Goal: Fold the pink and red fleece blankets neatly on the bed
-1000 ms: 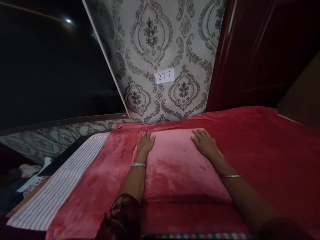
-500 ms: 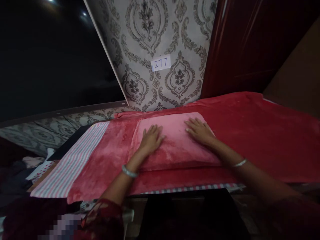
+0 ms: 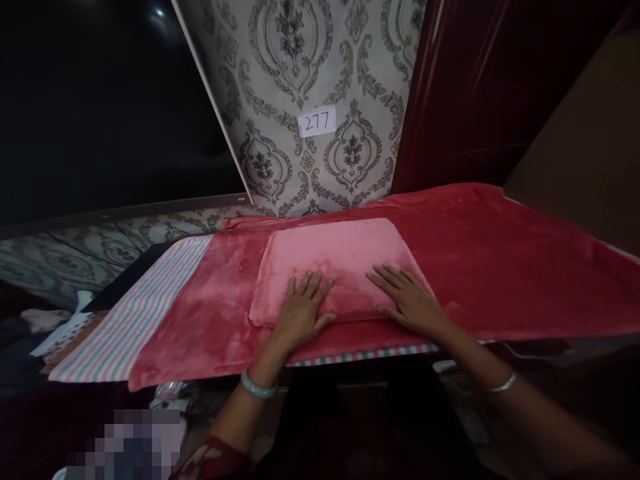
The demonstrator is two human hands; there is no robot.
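A folded pink plush blanket lies flat in the middle of a larger red plush cloth. My left hand rests palm down on the blanket's near left part, fingers spread. On the near right part lies my right hand, also flat with its fingers apart. Both palms press on the soft surface, and neither hand grips anything. Under the red cloth, a striped cloth shows at the left and along the front edge.
A large dark screen stands at the back left. Patterned wallpaper carries a paper marked 277. A dark red glossy panel rises at the back right. Clothes and papers lie at the left.
Both hands have slid toward me over the folded blanket, from its far half to its near edge. They stay flat with fingers spread. The view has shifted slightly.
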